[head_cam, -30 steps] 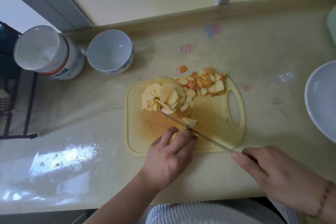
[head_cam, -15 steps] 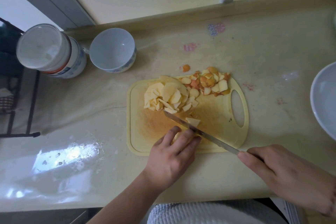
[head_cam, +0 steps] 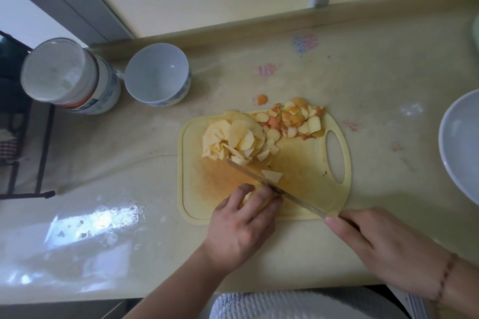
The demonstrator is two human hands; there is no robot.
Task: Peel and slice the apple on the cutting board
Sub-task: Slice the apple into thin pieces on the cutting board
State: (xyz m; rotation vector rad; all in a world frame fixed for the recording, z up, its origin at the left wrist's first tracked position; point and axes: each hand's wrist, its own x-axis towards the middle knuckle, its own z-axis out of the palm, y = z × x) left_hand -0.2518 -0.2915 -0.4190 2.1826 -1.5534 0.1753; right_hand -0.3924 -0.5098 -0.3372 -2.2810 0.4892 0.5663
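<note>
A pale yellow cutting board (head_cam: 305, 163) lies on the counter. At its back sits a heap of pale apple slices (head_cam: 233, 140), with a pile of orange-red peel bits (head_cam: 295, 122) to their right. My left hand (head_cam: 241, 223) curls over a remaining apple piece (head_cam: 250, 195) at the board's front edge, mostly hiding it. My right hand (head_cam: 383, 248) grips the handle of a knife (head_cam: 274, 186), forefinger along its spine. The blade runs diagonally across the board against my left fingertips. One fresh slice (head_cam: 272, 175) lies just beyond the blade.
A white bowl (head_cam: 158, 75) and a lidded white jar (head_cam: 67, 77) stand at the back left. Another white bowl (head_cam: 461, 145) is at the right edge. A stray peel bit (head_cam: 262, 99) lies behind the board. A dark rack (head_cam: 20, 142) stands left of the counter.
The knife and both hands stay in nearly the same place on the board; the blade has shifted slightly along the apple piece. The cut slice lies where it was.
</note>
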